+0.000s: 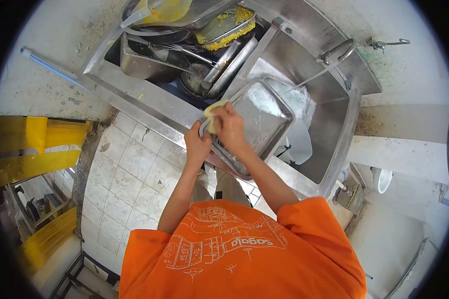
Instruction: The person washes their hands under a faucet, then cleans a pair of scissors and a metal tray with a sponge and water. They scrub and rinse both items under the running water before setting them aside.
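Note:
A rectangular metal tray (270, 130) is tilted across the front of the right sink basin. My left hand (197, 143) is closed around its near-left end, beside a grey curved piece (203, 129) that looks like a handle. In my right hand (231, 128) is a yellow sponge (216, 106), pressed against that same end of the tray. The fingers partly cover the sponge, and its full shape is hidden.
Water runs from the tap (340, 52) into the foamy right basin (329, 129), where a white translucent piece (300, 143) leans. The left basin holds dirty metal pans (147, 64), a whisk (184, 49), a yellow-smeared container (226, 27) and a plastic jug (164, 10).

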The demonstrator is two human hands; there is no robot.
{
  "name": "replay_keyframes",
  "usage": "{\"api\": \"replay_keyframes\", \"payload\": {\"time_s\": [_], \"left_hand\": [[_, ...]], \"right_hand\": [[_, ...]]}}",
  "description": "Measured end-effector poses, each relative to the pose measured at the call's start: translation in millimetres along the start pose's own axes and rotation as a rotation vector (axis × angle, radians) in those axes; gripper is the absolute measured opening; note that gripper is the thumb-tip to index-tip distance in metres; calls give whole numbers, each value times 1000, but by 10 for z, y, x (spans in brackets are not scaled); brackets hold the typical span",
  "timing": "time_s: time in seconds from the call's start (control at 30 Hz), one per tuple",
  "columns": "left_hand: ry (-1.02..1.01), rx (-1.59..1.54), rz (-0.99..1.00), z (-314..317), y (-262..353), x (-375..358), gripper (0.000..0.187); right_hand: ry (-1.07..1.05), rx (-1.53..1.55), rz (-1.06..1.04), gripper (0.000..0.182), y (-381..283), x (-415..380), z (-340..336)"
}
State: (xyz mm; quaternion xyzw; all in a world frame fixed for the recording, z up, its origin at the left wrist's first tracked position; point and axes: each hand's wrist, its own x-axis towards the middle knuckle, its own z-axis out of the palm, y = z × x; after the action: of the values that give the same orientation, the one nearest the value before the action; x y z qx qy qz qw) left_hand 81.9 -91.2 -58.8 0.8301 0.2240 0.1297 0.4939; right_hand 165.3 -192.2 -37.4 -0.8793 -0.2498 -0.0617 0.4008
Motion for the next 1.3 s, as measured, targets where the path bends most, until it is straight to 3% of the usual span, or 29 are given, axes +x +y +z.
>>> {"api": "replay_keyframes", "payload": {"time_s": [0.07,0.13,0.23,0.4,0.5,0.63,0.7,0.73,0.83,0.97,1.07,1.23,1.3], "left_hand": [[50,-104,-70,-45,61,-76,18],[14,-155,-102,-50,-163,-106,19],[-10,-213,-127,-319,-16,-136,19],[81,-92,-79,-582,-130,-174,13],[180,-74,-208,-625,-108,-162,15],[184,97,-130,-686,-58,-35,17],[267,230,110,-661,-165,18,21],[256,230,109,-659,-190,40,21],[221,152,74,-633,-122,30,25],[182,69,-74,-601,-72,86,29],[156,36,-89,-635,-136,96,31],[170,-90,-49,-592,-337,145,31],[89,-410,-126,-573,-321,178,20]], "right_hand": [[-69,83,16,13,-37,-28,-9],[93,-75,103,14,274,181,4],[108,-120,182,14,694,451,-104],[17,66,-35,15,23,-73,114],[-52,133,39,16,-219,-110,92],[12,-28,50,12,162,121,3],[136,-170,156,10,396,260,-121],[137,-173,166,10,491,312,-139],[254,-192,221,11,479,281,-192],[105,-52,4,14,-67,-45,206],[106,-24,28,10,-181,0,238],[230,-286,197,9,658,176,-207],[237,-299,177,9,715,169,-291]]}}
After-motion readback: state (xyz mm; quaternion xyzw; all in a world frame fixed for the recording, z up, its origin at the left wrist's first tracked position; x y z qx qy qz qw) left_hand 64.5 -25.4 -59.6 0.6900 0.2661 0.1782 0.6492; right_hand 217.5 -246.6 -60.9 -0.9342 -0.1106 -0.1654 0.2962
